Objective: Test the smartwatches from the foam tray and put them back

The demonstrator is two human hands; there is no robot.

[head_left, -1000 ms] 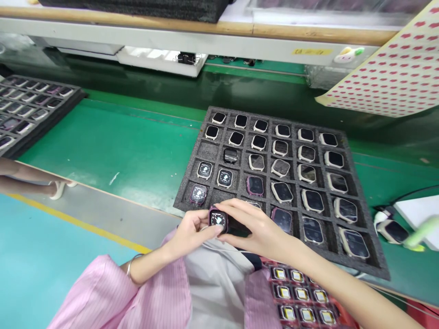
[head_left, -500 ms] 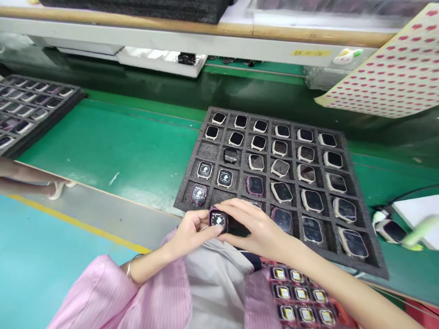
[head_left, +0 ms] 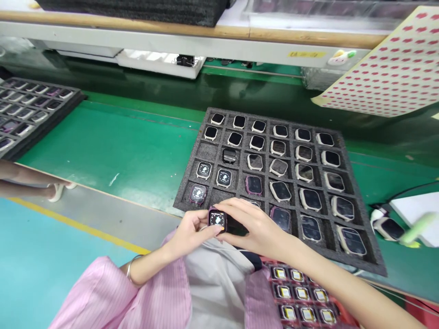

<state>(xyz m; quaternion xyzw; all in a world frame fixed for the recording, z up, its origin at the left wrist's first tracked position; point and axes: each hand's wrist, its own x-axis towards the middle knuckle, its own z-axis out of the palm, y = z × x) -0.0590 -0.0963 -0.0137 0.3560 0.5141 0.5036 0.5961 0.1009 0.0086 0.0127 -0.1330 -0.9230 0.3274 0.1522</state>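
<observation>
A purple-cased smartwatch (head_left: 217, 218) with a lit watch face is held just in front of the foam tray. My left hand (head_left: 192, 230) is closed on its left side, thumb over the lower part of the screen. My right hand (head_left: 255, 226) grips the same watch from the right, fingertips at its top and lower edges. Behind it, the dark grey foam tray (head_left: 295, 249) holds rows of square smartwatches in compartments. Three watches at its left, among them a purple one (head_left: 198, 194), also show lit faces. Most other screens are dark. My right hand hides part of the tray's front.
Below my right arm lies a red tray with several watch parts (head_left: 302, 293). A single watch (head_left: 389, 227) and a white box (head_left: 420, 219) are at the right. Another watch tray (head_left: 44, 119) stands far left. A sheet with red marks (head_left: 384, 68) hangs from the shelf edge (head_left: 219, 31).
The view has shifted very slightly. Both hands keep hold of the watch in the same place, and a small orange spot now shows on its screen beside the left thumb.
</observation>
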